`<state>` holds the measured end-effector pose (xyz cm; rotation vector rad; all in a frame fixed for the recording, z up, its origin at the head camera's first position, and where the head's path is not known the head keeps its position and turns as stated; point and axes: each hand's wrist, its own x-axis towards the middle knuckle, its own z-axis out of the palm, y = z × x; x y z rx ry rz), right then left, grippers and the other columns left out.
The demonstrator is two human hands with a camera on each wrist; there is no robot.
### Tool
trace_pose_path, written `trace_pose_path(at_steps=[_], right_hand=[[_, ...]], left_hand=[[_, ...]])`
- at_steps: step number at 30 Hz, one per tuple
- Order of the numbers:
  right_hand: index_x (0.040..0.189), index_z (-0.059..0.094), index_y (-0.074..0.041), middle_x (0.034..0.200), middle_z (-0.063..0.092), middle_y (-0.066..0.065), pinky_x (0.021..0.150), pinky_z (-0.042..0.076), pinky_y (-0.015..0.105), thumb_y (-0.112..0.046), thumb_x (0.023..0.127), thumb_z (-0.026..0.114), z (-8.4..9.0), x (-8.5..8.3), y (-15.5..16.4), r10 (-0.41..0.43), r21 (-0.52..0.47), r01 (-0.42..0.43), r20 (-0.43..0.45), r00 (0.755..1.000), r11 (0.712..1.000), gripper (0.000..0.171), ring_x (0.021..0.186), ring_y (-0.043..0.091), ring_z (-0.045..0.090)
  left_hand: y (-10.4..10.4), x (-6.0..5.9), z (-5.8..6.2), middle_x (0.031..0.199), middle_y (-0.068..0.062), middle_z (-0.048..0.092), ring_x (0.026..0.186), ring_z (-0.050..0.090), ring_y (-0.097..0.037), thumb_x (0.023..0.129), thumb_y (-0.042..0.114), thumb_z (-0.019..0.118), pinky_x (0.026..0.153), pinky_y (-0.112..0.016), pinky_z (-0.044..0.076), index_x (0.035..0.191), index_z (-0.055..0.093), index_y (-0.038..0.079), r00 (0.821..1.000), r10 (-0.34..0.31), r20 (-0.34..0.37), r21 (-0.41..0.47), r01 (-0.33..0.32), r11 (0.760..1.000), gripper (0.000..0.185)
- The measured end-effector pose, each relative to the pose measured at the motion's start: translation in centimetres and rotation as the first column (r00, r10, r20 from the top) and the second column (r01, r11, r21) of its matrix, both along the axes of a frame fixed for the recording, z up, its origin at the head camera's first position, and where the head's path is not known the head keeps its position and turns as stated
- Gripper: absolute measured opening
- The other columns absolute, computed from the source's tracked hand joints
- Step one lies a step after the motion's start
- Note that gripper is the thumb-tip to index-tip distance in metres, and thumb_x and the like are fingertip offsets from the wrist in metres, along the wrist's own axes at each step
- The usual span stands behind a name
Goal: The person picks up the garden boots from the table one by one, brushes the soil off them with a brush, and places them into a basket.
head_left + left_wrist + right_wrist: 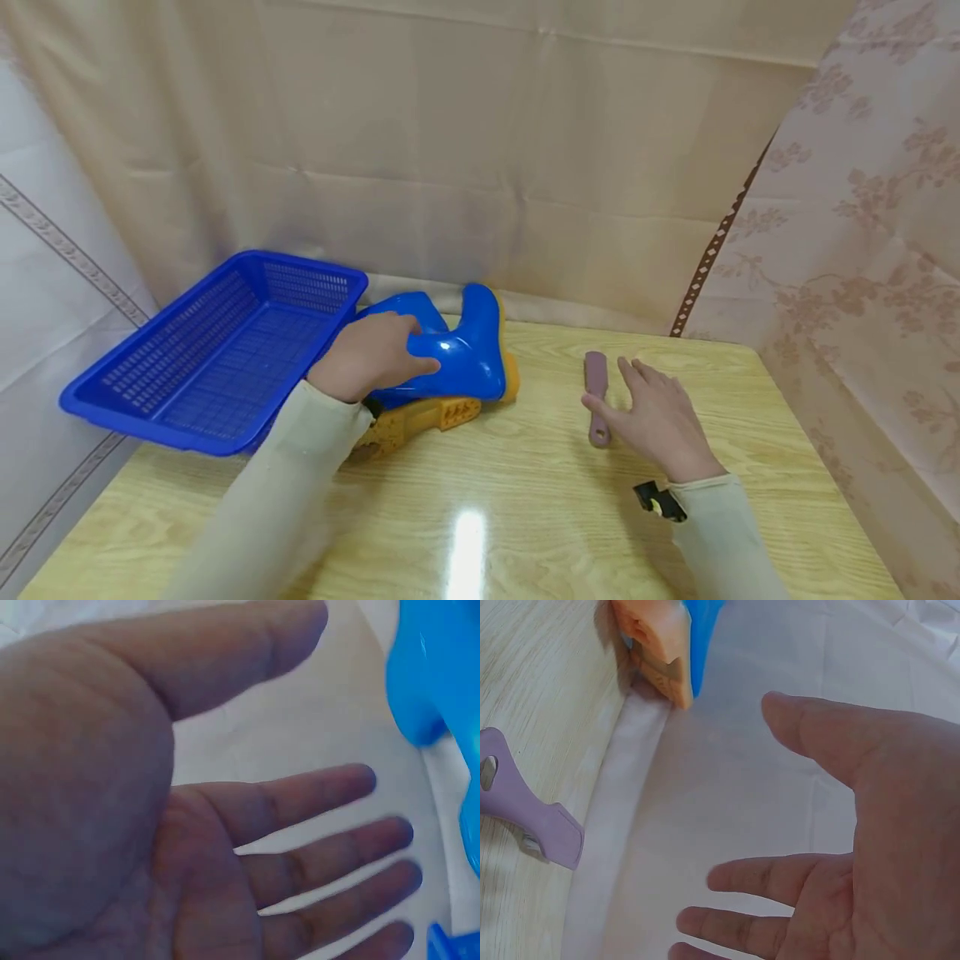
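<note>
A pair of shiny blue rain boots (457, 367) with orange-yellow soles (420, 423) lies on its side on the table. My left hand (375, 354) is above the boots' left part in the head view, and its fingers look straight and spread in the left wrist view, holding nothing. A mauve brush (596, 383) with a hole in its handle end lies to the right of the boots; its bristles are barely visible. Just right of the brush hovers my right hand (660, 417), fingers extended, with nothing in its grasp.
A blue plastic basket (213, 446) with mesh sides stands left of the boots, close against them. The wood-grain table (540, 517) ends at a beige cloth (480, 183) behind and a floral cloth (885, 250) on the right.
</note>
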<state>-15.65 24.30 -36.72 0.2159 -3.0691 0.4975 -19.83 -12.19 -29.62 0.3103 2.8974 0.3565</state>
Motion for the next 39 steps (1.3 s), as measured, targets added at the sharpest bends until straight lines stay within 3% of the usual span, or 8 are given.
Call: trace_pose_path(at_steps=[4, 9, 15, 21, 24, 29, 33, 39], right_hand=[[0.157, 0.036, 0.004, 0.156, 0.035, 0.037, 0.115, 0.026, 0.071, -0.077, 0.096, 0.045, 0.0, -0.1, 0.0, 0.01, 0.018, -0.01, 0.003, 1.0, 1.0, 0.102, 0.14, 0.059, 0.035], [0.156, 0.038, 0.004, 0.156, 0.036, 0.037, 0.112, 0.03, 0.072, -0.073, 0.098, 0.048, 0.0, 0.0, 0.0, 0.014, 0.017, -0.014, 0.015, 1.0, 1.0, 0.097, 0.138, 0.061, 0.037], [0.155, 0.039, 0.005, 0.154, 0.039, 0.036, 0.112, 0.031, 0.071, -0.071, 0.098, 0.05, 0.0, 0.1, 0.1, 0.022, 0.002, -0.022, 0.021, 1.0, 1.0, 0.096, 0.138, 0.059, 0.038], [0.153, 0.041, 0.006, 0.153, 0.042, 0.035, 0.106, 0.037, 0.073, -0.073, 0.097, 0.05, 0.1, 0.0, 0.0, 0.037, -0.006, -0.037, 0.057, 0.998, 0.999, 0.097, 0.139, 0.058, 0.038], [0.152, 0.043, 0.007, 0.152, 0.042, 0.035, 0.106, 0.038, 0.073, -0.071, 0.098, 0.051, 0.1, 0.0, 0.0, 0.041, -0.005, -0.041, 0.057, 0.998, 0.999, 0.095, 0.138, 0.058, 0.039], [0.15, 0.046, 0.006, 0.151, 0.043, 0.036, 0.105, 0.039, 0.072, -0.07, 0.098, 0.051, 0.0, 0.0, 0.0, 0.046, -0.004, -0.046, 0.051, 0.998, 0.999, 0.093, 0.137, 0.058, 0.04], [0.15, 0.047, 0.006, 0.151, 0.044, 0.035, 0.105, 0.039, 0.072, -0.068, 0.099, 0.053, -0.1, 0.0, 0.1, 0.052, -0.002, -0.052, 0.046, 0.998, 0.999, 0.09, 0.136, 0.058, 0.041], [0.149, 0.047, 0.007, 0.151, 0.044, 0.035, 0.106, 0.038, 0.071, -0.07, 0.098, 0.05, -0.1, -0.1, 0.2, 0.062, 0.005, -0.062, 0.04, 0.997, 0.998, 0.092, 0.137, 0.057, 0.042]], left_hand=[[-2.1, -0.8, 1.4, 0.137, -0.014, 0.064, 0.111, 0.063, -0.031, 0.09, 0.043, 0.075, 0.098, -0.055, 0.052, 0.142, 0.057, 0.006, 0.998, 0.032, 0.062, 0.024, -0.033, 0.999, 0.066], [-3.8, -1.2, 2.6, 0.14, -0.017, 0.061, 0.115, 0.062, -0.034, 0.09, 0.047, 0.078, 0.096, -0.058, 0.052, 0.141, 0.059, 0.007, 0.99, 0.081, 0.116, -0.029, -0.078, 0.997, 0.067], [-4.7, -1.1, 3.0, 0.14, -0.014, 0.061, 0.112, 0.062, -0.033, 0.088, 0.051, 0.079, 0.087, -0.056, 0.054, 0.137, 0.063, 0.013, 0.971, 0.074, 0.226, -0.116, -0.048, 0.992, 0.065], [-5.8, -0.7, 3.0, 0.122, -0.007, 0.066, 0.102, 0.061, -0.029, 0.083, 0.043, 0.083, 0.079, -0.049, 0.054, 0.122, 0.068, 0.017, 0.946, 0.075, 0.315, -0.158, -0.025, 0.987, 0.049], [-6.5, -0.5, 3.2, 0.102, -0.005, 0.065, 0.088, 0.059, -0.025, 0.084, 0.039, 0.08, 0.073, -0.043, 0.052, 0.107, 0.068, 0.013, 0.937, 0.113, 0.33, -0.169, -0.059, 0.984, 0.037], [-7.6, -1.1, 2.8, 0.064, 0.003, 0.047, 0.059, 0.048, -0.015, 0.089, 0.04, 0.068, 0.064, -0.035, 0.043, 0.069, 0.051, 0.016, 0.904, 0.209, 0.372, -0.177, -0.152, 0.972, 0.035], [-8.3, -1.9, 1.8, 0.059, 0.005, 0.043, 0.054, 0.044, -0.012, 0.09, 0.044, 0.067, 0.06, -0.031, 0.041, 0.06, 0.045, 0.019, 0.883, 0.227, 0.41, -0.161, -0.175, 0.971, 0.045], [-9.1, -2.8, 0.1, 0.06, 0.004, 0.051, 0.058, 0.051, -0.013, 0.1, 0.052, 0.057, 0.06, -0.029, 0.045, 0.061, 0.069, 0.012, 0.85, 0.222, 0.479, -0.111, -0.192, 0.975, 0.057]])
